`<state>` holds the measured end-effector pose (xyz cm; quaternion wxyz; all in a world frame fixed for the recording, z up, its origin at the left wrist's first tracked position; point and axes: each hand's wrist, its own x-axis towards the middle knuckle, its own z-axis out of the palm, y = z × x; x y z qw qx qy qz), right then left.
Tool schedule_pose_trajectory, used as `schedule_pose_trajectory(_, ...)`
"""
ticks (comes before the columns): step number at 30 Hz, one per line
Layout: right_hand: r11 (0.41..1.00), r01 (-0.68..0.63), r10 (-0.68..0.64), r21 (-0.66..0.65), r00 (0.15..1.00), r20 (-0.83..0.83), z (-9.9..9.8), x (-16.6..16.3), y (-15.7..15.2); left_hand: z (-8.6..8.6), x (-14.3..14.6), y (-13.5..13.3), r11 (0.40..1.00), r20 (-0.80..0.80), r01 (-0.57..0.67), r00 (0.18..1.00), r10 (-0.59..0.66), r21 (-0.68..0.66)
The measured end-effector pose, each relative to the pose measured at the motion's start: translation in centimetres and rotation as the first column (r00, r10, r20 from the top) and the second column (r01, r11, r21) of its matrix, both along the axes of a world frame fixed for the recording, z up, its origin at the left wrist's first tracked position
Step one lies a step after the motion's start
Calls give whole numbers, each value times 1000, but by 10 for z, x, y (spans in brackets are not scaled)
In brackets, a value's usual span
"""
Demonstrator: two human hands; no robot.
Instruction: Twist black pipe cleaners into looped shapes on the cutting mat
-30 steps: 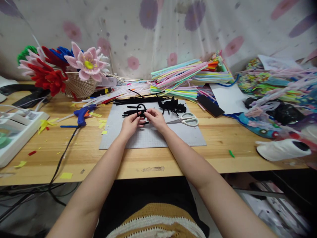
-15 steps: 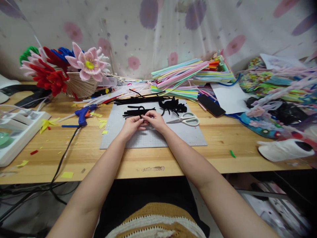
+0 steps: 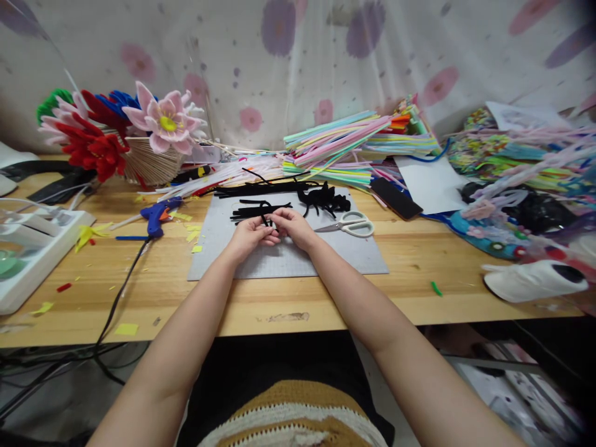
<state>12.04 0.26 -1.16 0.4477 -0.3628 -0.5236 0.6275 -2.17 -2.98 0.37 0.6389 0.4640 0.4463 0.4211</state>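
Head view: both hands meet over the grey cutting mat (image 3: 288, 261), fingertips touching. The left hand (image 3: 249, 234) and the right hand (image 3: 292, 226) are each closed in a pinch on one short black pipe cleaner piece (image 3: 269, 220), which sits between the two sets of fingertips and shows only as a thin dark strand. How it is bent inside the grip cannot be told. Its visible length runs roughly away from the person, toward the far side of the mat. Both hands are equally near it; neither leads.

Just beyond the hands lies a loose bundle of black pipe cleaners (image 3: 261, 210), long axis running left to right. A finished black twisted shape (image 3: 325, 200) lies beyond and to the right of the right hand. White-handled scissors (image 3: 350, 225) rest just right of the right hand, blades pointing toward it. A blue glue gun (image 3: 157, 214) lies on the counter (image 3: 326, 298) well left of the left hand. Stacked coloured pipe cleaners (image 3: 344, 146) lie far beyond the right hand.
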Motion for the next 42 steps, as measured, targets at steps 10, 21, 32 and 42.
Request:
schedule_pose_trajectory(10, 943, -209, 126, -260, 944, -304, 9, 13, 3, -1, 0, -5, 956, 183, 280, 948, -260, -92)
schedule_pose_trajectory(21, 957, -206, 124, -203, 927, -353, 0, 16, 11, -1, 1, -7, 955, 166, 284, 949, -268, -86)
schedule_pose_trajectory(32, 954, -110, 23, -278, 954, -299, 4, 15, 12, -4, 8, -9, 966, 31, 255, 966, -256, 31)
schedule_pose_trajectory(42, 974, 109, -157, -199, 957, -243, 5, 9, 15, -5, 12, -6, 962, -40, 223, 975, -219, 156)
